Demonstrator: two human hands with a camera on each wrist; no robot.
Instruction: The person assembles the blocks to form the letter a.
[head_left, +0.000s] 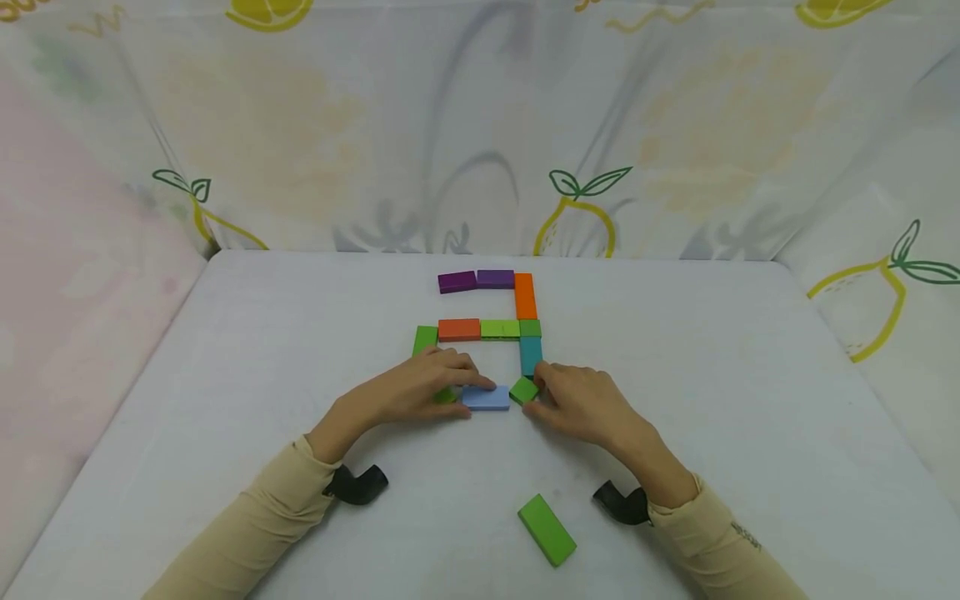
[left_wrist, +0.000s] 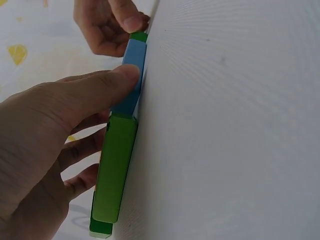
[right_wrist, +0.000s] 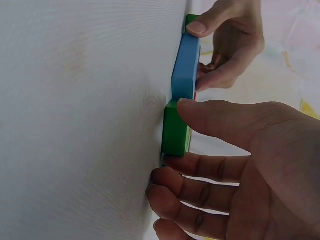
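On the white table, my left hand (head_left: 412, 385) holds a light blue block (head_left: 489, 402) by its long sides, thumb on the near side and index finger on the far side. Just right of that block, my right hand (head_left: 588, 404) pinches a small green block (head_left: 523, 390), which sits turned at an angle. In the right wrist view, the thumb touches one edge of this green block (right_wrist: 174, 129), with the index finger at another side. A longer green block (left_wrist: 117, 167) lies beside the blue one under my left hand, partly hidden in the head view.
Beyond my hands, dark purple (head_left: 457, 282), purple (head_left: 496, 279), orange (head_left: 526, 297), red-orange (head_left: 459, 330), lime (head_left: 499, 330), green (head_left: 530, 328) and teal (head_left: 530, 355) blocks form a connected line. A green block (head_left: 425, 337) stands left; another green block (head_left: 547, 531) lies nearer.
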